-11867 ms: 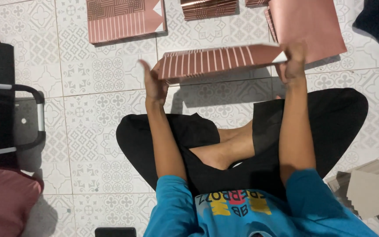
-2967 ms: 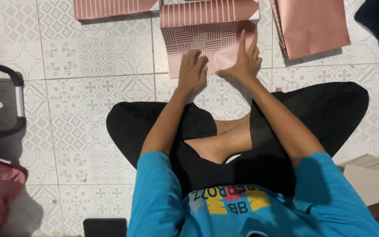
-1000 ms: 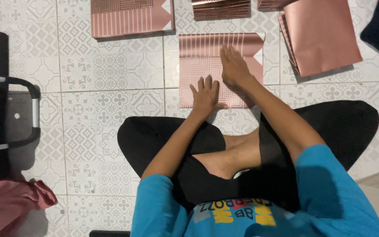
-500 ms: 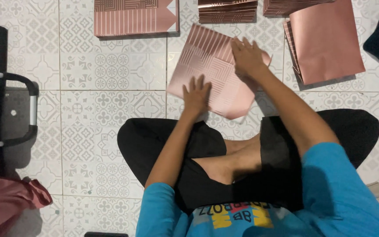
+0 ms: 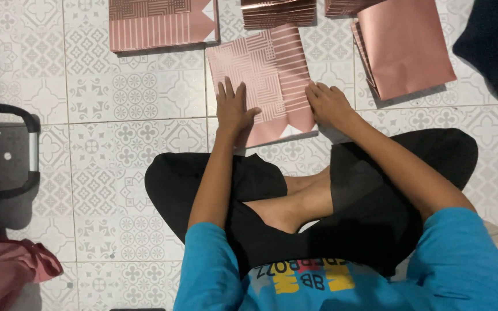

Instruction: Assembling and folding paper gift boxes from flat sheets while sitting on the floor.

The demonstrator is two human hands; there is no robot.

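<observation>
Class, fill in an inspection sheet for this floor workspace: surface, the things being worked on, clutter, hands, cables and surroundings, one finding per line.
Surface: patterned white floor tiles; the person sits cross-legged on them.
Job's things: a rose-pink patterned paper bag lies flat in front of the knees, slightly askew.
Clutter: another flat patterned bag at upper left, a folded ribbed piece at top, a stack of plain pink sheets at upper right.
Hands: left hand flat on the bag's lower left; right hand pressing its right edge. No closed grip on anything.
Cables: nothing seen.
Surroundings: a black case with a grey handle at left, pink cloth at lower left, a dark object at upper right.
</observation>
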